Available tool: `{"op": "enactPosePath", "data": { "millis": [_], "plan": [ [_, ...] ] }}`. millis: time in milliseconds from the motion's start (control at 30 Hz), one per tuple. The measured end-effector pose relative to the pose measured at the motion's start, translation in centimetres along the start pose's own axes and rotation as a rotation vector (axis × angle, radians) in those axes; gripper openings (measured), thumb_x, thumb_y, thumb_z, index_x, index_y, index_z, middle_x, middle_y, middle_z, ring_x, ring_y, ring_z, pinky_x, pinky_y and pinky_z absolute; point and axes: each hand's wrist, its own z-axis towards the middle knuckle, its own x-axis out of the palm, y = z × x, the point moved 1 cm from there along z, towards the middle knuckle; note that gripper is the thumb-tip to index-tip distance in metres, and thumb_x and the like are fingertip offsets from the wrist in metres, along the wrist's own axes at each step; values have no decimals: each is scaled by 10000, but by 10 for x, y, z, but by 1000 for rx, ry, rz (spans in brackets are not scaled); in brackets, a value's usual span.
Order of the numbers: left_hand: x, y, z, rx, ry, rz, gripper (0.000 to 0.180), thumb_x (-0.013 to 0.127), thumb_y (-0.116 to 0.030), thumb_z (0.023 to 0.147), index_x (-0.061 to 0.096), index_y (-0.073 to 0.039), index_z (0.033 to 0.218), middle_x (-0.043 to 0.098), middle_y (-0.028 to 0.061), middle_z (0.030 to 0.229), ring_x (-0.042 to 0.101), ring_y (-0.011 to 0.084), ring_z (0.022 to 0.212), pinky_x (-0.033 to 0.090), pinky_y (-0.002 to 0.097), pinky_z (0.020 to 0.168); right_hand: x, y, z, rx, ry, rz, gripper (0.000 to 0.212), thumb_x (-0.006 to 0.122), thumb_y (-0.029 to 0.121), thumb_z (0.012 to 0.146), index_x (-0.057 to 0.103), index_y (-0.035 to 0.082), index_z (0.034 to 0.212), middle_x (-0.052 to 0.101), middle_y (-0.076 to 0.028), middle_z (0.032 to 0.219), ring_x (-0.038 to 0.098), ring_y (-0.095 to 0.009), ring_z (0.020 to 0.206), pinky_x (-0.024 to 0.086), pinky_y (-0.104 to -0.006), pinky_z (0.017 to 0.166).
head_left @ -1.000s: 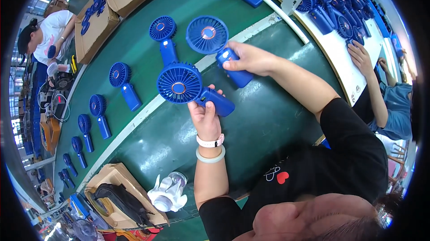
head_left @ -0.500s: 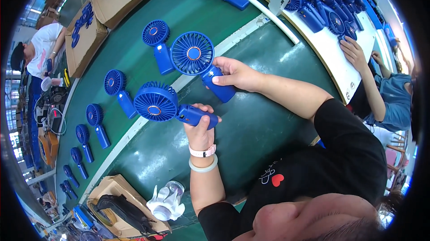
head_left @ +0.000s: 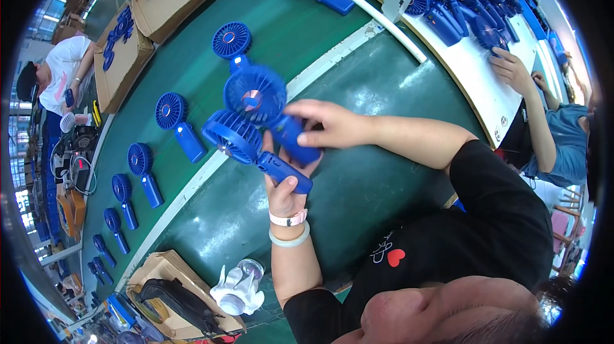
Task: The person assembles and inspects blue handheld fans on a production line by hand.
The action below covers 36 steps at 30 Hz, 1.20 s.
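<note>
My left hand (head_left: pixel 285 193), wearing a pink band and a pale bangle, is closed round the handle of a blue handheld fan (head_left: pixel 233 136), whose round caged head tilts to the upper left. Just above it, my right hand (head_left: pixel 334 124) has its thumb and fingers on the handle of a second blue handheld fan (head_left: pixel 254 94), which is blurred by motion. That handle lies close over my left hand's fingertips; whether they touch it I cannot tell. Past the second fan's head, another blue fan (head_left: pixel 232 40) lies on the green belt, partly hidden.
A row of blue fans (head_left: pixel 171 111) lies along the green belt (head_left: pixel 192 69). Cardboard boxes (head_left: pixel 176 1) with fans stand beyond it. At the right, a co-worker's hand (head_left: pixel 511 70) is by piled fans on a white table (head_left: pixel 489 94). A white-wrapped cup (head_left: pixel 236 293) stands near my left forearm.
My right hand has brought its fan left and down, against the one in my left hand. The left fan's head has turned slightly. Fans on the belt have shifted a little toward the upper right.
</note>
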Motion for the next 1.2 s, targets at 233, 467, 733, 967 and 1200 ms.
{"op": "enactPosePath", "data": {
  "millis": [233, 467, 733, 967, 1200],
  "plan": [
    [-15, 0, -10, 98, 71, -143, 799, 699, -115, 667, 285, -151, 1350, 398, 140, 1249, 492, 285, 1073, 498, 460, 802, -18, 17, 52, -142, -138, -440, 109, 552, 104, 850, 620, 25, 884, 599, -93, 842, 588, -241, 875, 465, -327, 768],
    [-17, -5, -16, 78, 140, -145, 759, 709, -150, 666, 336, -219, 1324, 400, 142, 1216, 490, 282, 1036, 494, 443, 775, -3, -1, 92, -171, -186, -1181, 487, 633, 315, 788, 475, 221, 1239, 414, -205, 1218, 544, -371, 951, 486, -424, 804],
    [-18, -12, -16, 91, 159, -157, 709, 703, -147, 676, 383, -230, 1303, 406, 144, 1218, 492, 288, 1035, 494, 448, 769, -56, -30, 112, 25, -458, -1220, 395, 669, 159, 729, 492, 39, 1060, 485, -200, 1076, 565, -330, 910, 479, -399, 784],
    [-16, -15, -19, 93, 111, -122, 736, 697, -139, 668, 367, -227, 1321, 405, 152, 1220, 498, 294, 1041, 494, 460, 788, -39, 32, 51, -73, -388, 451, 734, 689, 35, 723, 277, 43, 1331, 484, -95, 1107, 533, -172, 947, 414, -305, 858],
    [-12, -16, -25, 89, 89, -120, 764, 697, -152, 667, 331, -207, 1335, 412, 150, 1221, 503, 291, 1047, 492, 468, 794, 5, 26, 11, 162, -148, 481, 582, 654, 165, 826, 332, 40, 1294, 515, -48, 998, 543, -132, 879, 486, -286, 762]
  ]
}}
